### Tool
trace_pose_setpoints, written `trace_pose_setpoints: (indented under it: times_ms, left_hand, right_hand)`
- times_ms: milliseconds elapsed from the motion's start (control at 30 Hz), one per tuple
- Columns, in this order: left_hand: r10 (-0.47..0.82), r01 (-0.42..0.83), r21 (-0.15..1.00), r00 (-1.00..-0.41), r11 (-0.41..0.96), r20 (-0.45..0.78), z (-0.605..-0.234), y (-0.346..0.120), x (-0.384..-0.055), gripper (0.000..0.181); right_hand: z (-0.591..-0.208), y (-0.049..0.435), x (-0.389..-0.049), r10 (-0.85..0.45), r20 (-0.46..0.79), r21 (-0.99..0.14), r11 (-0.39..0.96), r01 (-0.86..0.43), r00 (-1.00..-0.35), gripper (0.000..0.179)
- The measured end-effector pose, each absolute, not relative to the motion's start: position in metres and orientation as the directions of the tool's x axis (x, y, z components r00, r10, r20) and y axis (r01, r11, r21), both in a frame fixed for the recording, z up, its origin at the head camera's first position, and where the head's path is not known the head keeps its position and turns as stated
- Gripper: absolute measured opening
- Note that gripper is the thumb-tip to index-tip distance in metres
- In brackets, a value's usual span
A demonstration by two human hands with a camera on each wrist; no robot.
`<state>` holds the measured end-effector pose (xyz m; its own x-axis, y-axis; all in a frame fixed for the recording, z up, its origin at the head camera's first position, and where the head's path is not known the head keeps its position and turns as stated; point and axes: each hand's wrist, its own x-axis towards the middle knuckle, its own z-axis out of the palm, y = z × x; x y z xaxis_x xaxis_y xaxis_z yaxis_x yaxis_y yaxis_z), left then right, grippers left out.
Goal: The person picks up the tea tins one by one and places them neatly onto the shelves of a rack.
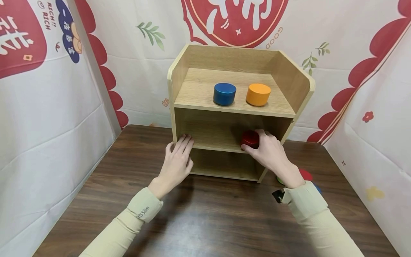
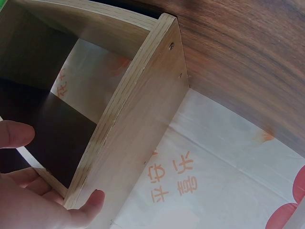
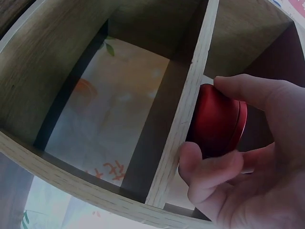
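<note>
A small red round tin is at the right front of the middle level of a wooden shelf unit. My right hand grips it, thumb on one side and fingers on the other. In the right wrist view the tin is against the middle board, its lid seam facing the hand. My left hand touches the unit's left side panel, straddling its front edge with one finger outside and the others inside. A blue tin and an orange tin stand on the top level.
The unit stands on a dark wooden table before a printed cloth backdrop. Flat coloured discs, including a red disc, lie right of the unit, partly behind my right wrist. Raised panels enclose the top level's back and sides.
</note>
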<state>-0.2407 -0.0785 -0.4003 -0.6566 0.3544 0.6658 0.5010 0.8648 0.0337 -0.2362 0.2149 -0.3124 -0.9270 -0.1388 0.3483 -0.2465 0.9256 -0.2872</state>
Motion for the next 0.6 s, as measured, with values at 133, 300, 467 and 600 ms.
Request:
trace_pose_setpoints:
  times_ms: [133,300,467,600]
  left_hand:
    - [0.353,0.499,0.031,-0.654,0.866,0.669,-0.4,-0.078,-0.241,0.059]
    - [0.354,0.5,0.038,-0.662,0.865,0.661,-0.4,-0.078,-0.24,0.058]
    - [0.352,0.503,0.049,-0.666,0.863,0.657,-0.4,-0.078,-0.24,0.058]
    - [0.35,0.502,0.055,-0.673,0.863,0.652,-0.4,-0.078,-0.24,0.058]
  right_hand:
    - [-0.313,0.216,-0.237,-0.129,0.333,-0.278,0.933,-0.227,-0.934,0.063]
    - [-0.313,0.215,-0.236,-0.121,0.328,-0.262,0.941,-0.213,-0.937,0.065]
    - [-0.313,0.215,-0.233,-0.085,0.336,-0.251,0.952,-0.176,-0.938,0.07]
    - [-0.316,0.218,-0.223,-0.068,0.379,-0.261,0.949,-0.177,-0.923,0.072]
